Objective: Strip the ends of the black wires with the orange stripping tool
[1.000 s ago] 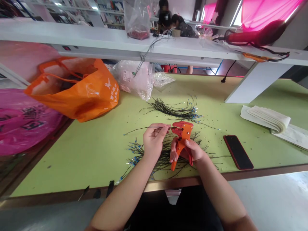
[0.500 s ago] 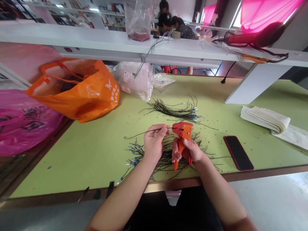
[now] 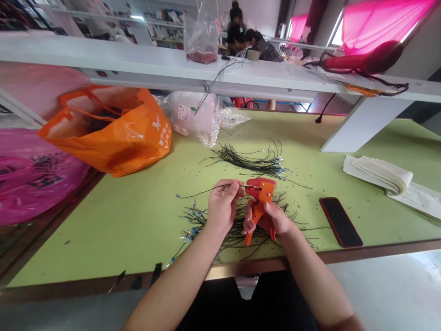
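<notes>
My left hand (image 3: 223, 206) pinches a thin black wire (image 3: 198, 192), whose blue-tipped end trails out to the left. The wire's other end reaches the jaws of an orange and red wire stripper (image 3: 262, 195). Around the stripper's handles, the fingers of my right hand (image 3: 272, 218) are wrapped. Beneath both hands lies a pile of black wires (image 3: 237, 230) with blue tips on its left side. Farther back, a second bundle of black wires (image 3: 246, 161) has its blue tips toward the right.
A phone (image 3: 341, 222) and folded white cloth or paper (image 3: 379, 174) lie at right. An orange bag (image 3: 134, 138) and clear plastic packaging (image 3: 196, 115) stand back left. A white shelf (image 3: 138, 57) crosses above the green table (image 3: 120, 220). Two people are in the background.
The stripper has tilted slightly, and its handle ends sit a little farther left. My left hand has shifted slightly right, still with the wire.
</notes>
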`<state>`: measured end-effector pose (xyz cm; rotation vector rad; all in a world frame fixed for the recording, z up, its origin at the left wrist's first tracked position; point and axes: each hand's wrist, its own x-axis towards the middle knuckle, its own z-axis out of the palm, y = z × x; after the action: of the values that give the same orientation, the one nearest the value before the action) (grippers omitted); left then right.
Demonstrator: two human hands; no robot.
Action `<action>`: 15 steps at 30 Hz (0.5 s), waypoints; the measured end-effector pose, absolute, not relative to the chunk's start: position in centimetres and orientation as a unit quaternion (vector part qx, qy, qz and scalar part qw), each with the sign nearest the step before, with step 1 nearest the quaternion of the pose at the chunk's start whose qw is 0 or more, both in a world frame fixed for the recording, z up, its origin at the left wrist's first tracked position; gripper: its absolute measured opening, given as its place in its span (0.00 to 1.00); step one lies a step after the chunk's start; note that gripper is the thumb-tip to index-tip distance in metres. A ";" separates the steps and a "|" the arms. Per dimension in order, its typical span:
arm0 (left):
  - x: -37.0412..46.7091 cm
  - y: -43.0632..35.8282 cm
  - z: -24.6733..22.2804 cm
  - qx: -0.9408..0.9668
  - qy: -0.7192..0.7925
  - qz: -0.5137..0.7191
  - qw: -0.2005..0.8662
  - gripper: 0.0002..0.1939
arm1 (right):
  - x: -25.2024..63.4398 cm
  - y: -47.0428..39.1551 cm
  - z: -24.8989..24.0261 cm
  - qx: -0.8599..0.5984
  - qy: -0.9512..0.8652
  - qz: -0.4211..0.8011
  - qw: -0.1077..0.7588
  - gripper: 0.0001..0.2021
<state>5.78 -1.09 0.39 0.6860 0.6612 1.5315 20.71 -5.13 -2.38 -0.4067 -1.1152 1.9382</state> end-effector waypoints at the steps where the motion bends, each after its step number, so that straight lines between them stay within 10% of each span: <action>1: 5.8 -1.1 0.4 0.301 0.290 0.665 0.619 0.22 | 20.7 -5.2 -2.4 -0.168 -0.446 0.771 0.423 0.28; 15: 5.8 -1.3 0.5 0.292 0.303 0.657 0.626 0.23 | 20.2 -5.1 -2.2 -0.179 -0.440 0.766 0.432 0.29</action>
<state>5.78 -1.33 0.51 0.6699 0.6956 1.5062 20.24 -5.11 -2.20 -0.4452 -1.0976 1.9098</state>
